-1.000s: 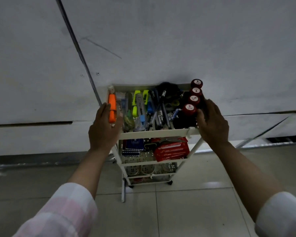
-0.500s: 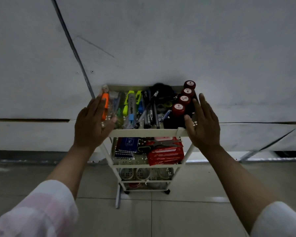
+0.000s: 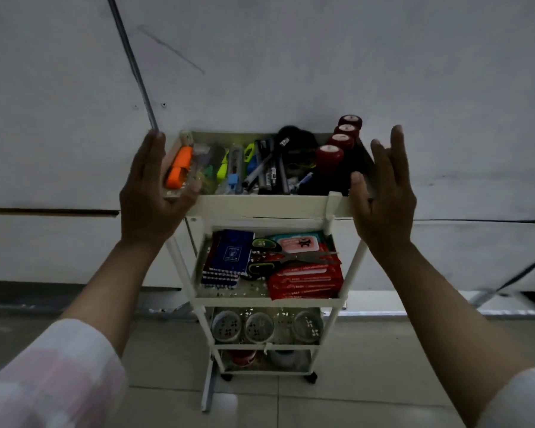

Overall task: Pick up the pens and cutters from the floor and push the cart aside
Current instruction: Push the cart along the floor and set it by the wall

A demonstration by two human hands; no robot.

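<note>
Hands, left (image 3: 150,193) and right (image 3: 383,196), spread open flanking the cart (image 3: 260,206); its red packets' (image 3: 306,278) print is unreadable.

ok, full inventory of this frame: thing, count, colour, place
cart: 1, white, against the wall
orange cutter: 1, orange, top tray left
pens and cutters: many, mixed, top tray middle
red-capped tubs: 4, dark red, top tray right
scissors: 1, green handles, second shelf
notebooks: stack, blue, second shelf left
red packs: stack, second shelf right
round containers: 3, third shelf
left hand: open, top tray's left corner
right hand: open, right corner
</note>
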